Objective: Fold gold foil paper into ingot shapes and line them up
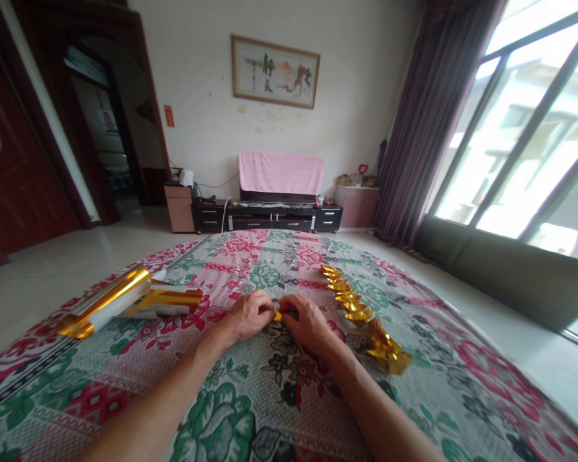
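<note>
My left hand and my right hand meet over the middle of the flowered cloth. Between their fingertips they pinch a small piece of gold foil paper, mostly hidden by the fingers. To the right of my right hand runs a row of folded gold paper ingots, several of them, shiny and boat-shaped. Left of my left hand lie curled sheets of gold foil paper with pale undersides, one rolled into a loose tube.
A floral cloth covers the broad surface under my hands. Beyond its far edge stands a low black cabinet, with a pink cloth draped over something on top. A window and dark curtain are at the right.
</note>
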